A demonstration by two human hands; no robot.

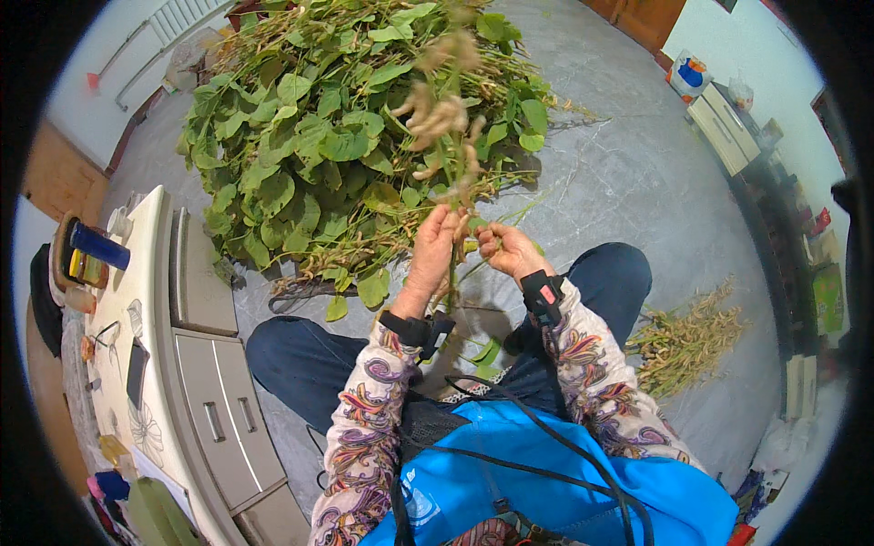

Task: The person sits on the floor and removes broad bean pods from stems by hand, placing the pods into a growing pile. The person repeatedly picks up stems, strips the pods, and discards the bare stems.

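My left hand (432, 240) is closed around the stem of a bean plant (437, 123), held upright before me with clusters of pale brown pods, partly blurred. Close to its right, my right hand (504, 247) has its fingertips pinched at a green leaf (478, 224) beside the stem. Beyond both hands lies a large heap of leafy bean plants (293, 150) on the floor. On the right, a smaller pile of podded stems (689, 341), with few leaves, rests on the floor past my knee.
A cabinet with a pale top (147, 273) stands close on the left, bearing a phone (137, 372), a blue cylinder (100, 247) and jars. Black cables (532, 464) cross my blue apron (491, 478). Loose leaves (486, 355) lie between my legs. Low furniture (724, 130) lines the right wall.
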